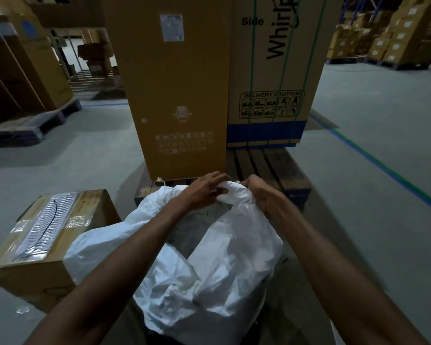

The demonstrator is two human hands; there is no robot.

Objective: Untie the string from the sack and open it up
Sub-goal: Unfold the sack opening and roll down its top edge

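Left hand [204,189] and right hand [258,192] both pinch the sack [209,257] at its bunched neck; cloth looks soft, light; string unseen.

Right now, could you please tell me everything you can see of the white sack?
The white sack looks like thin woven plastic, heavily crumpled and slumped rather than taut. It sits low in front of the person, on or near the grey floor, its left side against a taped cardboard box. Its far end is bunched into a neck, which the left hand and right hand both grip with curled fingers. A shadowed fold runs down its middle. No string shows on the neck.
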